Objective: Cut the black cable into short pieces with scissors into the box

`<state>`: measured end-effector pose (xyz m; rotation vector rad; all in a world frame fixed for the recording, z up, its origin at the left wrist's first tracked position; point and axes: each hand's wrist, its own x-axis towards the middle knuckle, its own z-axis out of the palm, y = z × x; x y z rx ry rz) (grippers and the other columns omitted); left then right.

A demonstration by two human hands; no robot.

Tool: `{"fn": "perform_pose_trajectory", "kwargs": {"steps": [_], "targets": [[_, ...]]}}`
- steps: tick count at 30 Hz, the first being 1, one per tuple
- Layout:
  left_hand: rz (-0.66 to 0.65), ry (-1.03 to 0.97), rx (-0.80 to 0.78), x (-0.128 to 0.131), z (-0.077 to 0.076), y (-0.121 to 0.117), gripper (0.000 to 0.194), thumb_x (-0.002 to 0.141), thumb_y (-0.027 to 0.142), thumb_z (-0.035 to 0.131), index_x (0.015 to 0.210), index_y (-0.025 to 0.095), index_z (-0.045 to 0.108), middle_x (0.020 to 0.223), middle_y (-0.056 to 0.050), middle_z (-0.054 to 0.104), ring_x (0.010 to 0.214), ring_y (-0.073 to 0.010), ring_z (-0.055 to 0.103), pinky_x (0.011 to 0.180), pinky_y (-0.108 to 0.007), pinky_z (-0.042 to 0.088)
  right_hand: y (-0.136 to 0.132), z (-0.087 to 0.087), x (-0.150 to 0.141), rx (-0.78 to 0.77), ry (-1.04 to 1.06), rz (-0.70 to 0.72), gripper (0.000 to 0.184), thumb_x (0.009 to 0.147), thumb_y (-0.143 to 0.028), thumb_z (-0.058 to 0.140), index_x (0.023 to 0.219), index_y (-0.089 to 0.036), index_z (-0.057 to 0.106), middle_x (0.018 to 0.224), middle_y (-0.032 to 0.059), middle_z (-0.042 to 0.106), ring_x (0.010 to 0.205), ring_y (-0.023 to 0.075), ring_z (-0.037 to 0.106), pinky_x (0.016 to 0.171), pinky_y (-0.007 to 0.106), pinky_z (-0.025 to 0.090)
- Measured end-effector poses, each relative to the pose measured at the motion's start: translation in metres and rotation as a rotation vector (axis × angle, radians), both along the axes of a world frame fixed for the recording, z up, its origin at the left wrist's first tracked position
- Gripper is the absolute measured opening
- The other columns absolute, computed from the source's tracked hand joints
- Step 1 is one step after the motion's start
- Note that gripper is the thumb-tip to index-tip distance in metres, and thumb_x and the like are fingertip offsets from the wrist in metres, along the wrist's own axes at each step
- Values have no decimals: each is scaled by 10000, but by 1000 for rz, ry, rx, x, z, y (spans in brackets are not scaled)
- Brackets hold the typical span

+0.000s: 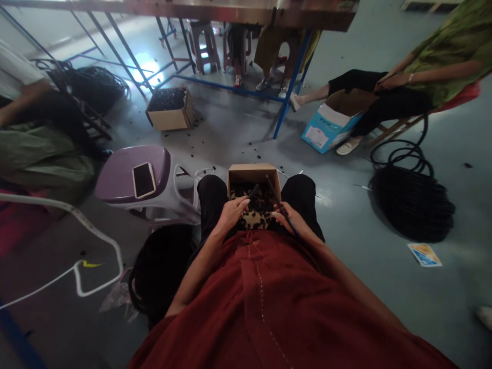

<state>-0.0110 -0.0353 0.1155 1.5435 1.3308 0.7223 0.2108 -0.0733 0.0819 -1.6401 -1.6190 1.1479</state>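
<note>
Between my knees stands an open cardboard box (254,177) with many small black pieces (261,202) inside. Over its left side, my left hand (233,211) is closed on a short black strip (254,191) that points up and to the right. My right hand (289,218) is wrapped round a long, thin dark tool (273,190) at the box's right side. The tool's tip points away from me, and its rear end shows behind the hand. Its exact kind cannot be made out. The strip and the tool are apart.
A purple stool (115,174) with a phone (144,180) on it stands at left. Coils of black tubing (413,202) lie at right. A seated person has a blue box (326,128). Another carton (169,118) sits near the long table (192,11). Black bits litter the floor.
</note>
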Motion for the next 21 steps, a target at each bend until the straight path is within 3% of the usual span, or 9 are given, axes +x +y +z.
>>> {"fn": "perform_pose_trajectory", "kwargs": {"steps": [5,12,21], "targets": [[-29,146,75,0,-2,-1,384,832,367,429,1087,169,636,668,-2,619,563,-109,514,546,-208,367,-19,-1,3,-39,-186,118,447,764,-459,513,1127,-201,482,941,76,629,848,213,596,731,311,437],[-64,247,155,0,-4,-4,347,853,338,424,1076,179,637,837,-25,681,729,-135,597,679,-216,422,-15,3,-5,-62,-208,176,475,776,-468,505,1164,-195,469,969,77,626,855,203,593,728,288,425],[-80,296,228,2,-18,-4,361,864,352,417,1105,171,615,1013,-49,665,835,-152,615,769,-233,443,-15,5,-7,-51,-235,201,438,806,-453,466,1154,-186,465,966,86,625,861,206,592,723,287,429]]}}
